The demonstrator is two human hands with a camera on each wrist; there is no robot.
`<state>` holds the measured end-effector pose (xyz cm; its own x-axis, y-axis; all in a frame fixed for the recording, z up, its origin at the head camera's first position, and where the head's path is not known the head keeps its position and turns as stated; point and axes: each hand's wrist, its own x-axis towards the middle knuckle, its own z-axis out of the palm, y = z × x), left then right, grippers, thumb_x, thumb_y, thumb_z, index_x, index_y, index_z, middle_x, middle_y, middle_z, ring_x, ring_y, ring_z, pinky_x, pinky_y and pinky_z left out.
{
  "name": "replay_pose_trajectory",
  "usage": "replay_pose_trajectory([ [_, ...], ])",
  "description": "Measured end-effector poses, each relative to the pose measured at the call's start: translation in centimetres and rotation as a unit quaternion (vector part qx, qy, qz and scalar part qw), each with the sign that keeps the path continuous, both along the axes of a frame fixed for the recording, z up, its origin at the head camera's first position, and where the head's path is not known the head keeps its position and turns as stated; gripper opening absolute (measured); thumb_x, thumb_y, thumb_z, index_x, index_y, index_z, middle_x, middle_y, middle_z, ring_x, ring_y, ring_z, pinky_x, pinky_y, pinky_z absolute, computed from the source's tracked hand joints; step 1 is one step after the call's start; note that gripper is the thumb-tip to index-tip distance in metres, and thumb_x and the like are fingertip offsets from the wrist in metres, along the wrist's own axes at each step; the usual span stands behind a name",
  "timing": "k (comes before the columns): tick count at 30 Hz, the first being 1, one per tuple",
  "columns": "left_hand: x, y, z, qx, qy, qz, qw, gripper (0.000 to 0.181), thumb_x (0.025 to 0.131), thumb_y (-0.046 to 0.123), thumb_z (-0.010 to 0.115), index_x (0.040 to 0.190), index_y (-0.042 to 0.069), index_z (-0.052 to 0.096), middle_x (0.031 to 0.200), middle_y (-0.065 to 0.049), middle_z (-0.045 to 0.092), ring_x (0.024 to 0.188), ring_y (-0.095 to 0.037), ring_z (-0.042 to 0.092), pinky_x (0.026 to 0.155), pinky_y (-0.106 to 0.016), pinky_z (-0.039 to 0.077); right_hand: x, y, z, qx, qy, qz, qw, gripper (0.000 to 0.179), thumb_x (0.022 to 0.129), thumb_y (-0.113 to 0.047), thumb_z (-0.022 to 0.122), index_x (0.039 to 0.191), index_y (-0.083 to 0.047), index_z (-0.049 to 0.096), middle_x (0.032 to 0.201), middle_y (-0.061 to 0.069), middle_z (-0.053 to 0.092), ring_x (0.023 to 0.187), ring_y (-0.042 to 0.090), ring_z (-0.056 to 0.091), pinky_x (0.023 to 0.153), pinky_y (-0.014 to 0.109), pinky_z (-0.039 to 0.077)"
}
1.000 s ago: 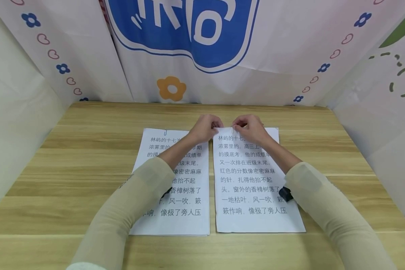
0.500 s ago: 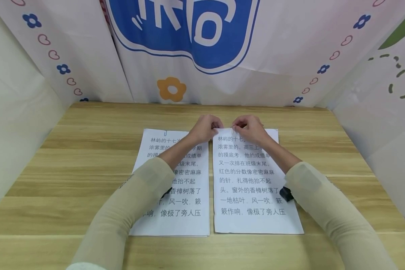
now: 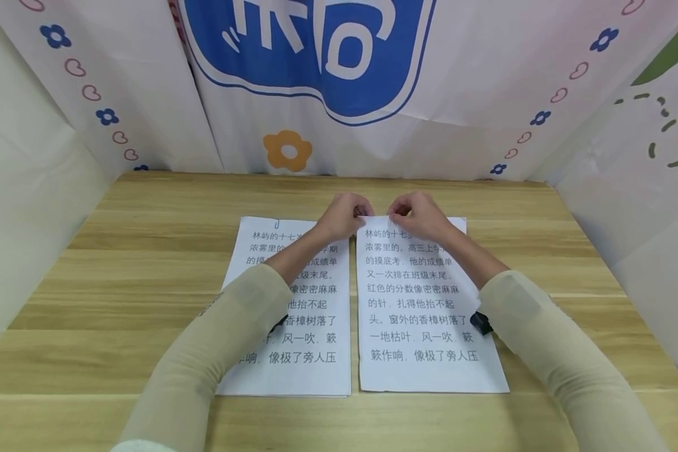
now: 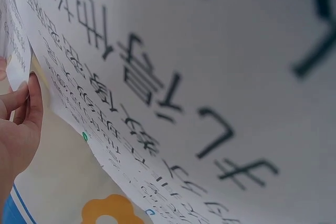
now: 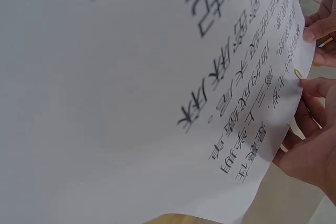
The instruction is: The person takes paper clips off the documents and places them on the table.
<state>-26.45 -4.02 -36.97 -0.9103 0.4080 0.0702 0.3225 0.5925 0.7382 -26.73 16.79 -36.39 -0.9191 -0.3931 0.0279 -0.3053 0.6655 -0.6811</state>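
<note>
Two paper stacks printed with Chinese text lie side by side. My left hand [image 3: 343,216] pinches the top left corner of the right stack [image 3: 412,314] between thumb and fingers. At that stack's top edge, my right hand [image 3: 420,216] pinches a yellow paper clip [image 5: 298,73], which sits over the edge with its loop showing beside the thumb. The hand's other fingers are behind the sheets. A dark-looking paper clip [image 3: 277,223] is on the top edge of the left stack [image 3: 294,376], partly under my left forearm. In the left wrist view, a green clip [image 4: 85,136] and a blue clip [image 4: 150,212] show along its edge.
Both stacks lie on a wood-grain table [image 3: 118,351], a narrow gap between them. Behind it hangs a white printed cloth [image 3: 457,125] with a blue emblem and an orange flower. White sheets wall off both sides. A black wrist device [image 3: 480,323] hangs over the right stack's edge.
The right stack's lower edge has shifted slightly left. Both hands keep nearly the same place, and the clip loop by my right thumb shows less in the head view.
</note>
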Motion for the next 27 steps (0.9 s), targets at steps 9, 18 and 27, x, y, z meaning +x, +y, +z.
replay_pose_trajectory([
  [9, -0.01, 0.06, -0.18, -0.001, -0.004, 0.003, 1.0000, 0.023, 0.093, -0.016, 0.058, 0.103, -0.001, 0.074, 0.096, -0.011, 0.068, 0.091, -0.023, 0.061, 0.081, -0.028, 0.054, 0.23, 0.07, -0.32, -0.015, 0.010, -0.014, 0.9997, 0.016, 0.100, -0.004, 0.063, 0.107, 0.004, 0.075, 0.097, 0.017, 0.072, 0.089, 0.026, 0.063, 0.077, 0.032, 0.051],
  [18, 0.08, 0.13, -0.05, -0.005, -0.005, 0.006, 1.0000, 0.022, 0.095, -0.014, 0.059, 0.102, -0.001, 0.074, 0.096, -0.012, 0.067, 0.091, -0.023, 0.061, 0.082, -0.028, 0.054, 0.33, 0.06, -0.52, -0.030, 0.013, -0.033, 0.9989, 0.016, 0.100, -0.005, 0.064, 0.107, 0.004, 0.076, 0.100, 0.019, 0.074, 0.092, 0.028, 0.065, 0.078, 0.033, 0.050],
  [27, 0.00, 0.12, -0.22, -0.003, -0.005, 0.004, 1.0000, 0.022, 0.095, -0.015, 0.058, 0.101, 0.000, 0.074, 0.094, -0.011, 0.068, 0.089, -0.023, 0.062, 0.080, -0.028, 0.054, 0.30, 0.16, -0.69, -0.031, 0.004, -0.044, 0.9986, 0.017, 0.100, -0.006, 0.065, 0.110, 0.003, 0.076, 0.103, 0.019, 0.074, 0.094, 0.029, 0.064, 0.079, 0.032, 0.049],
])
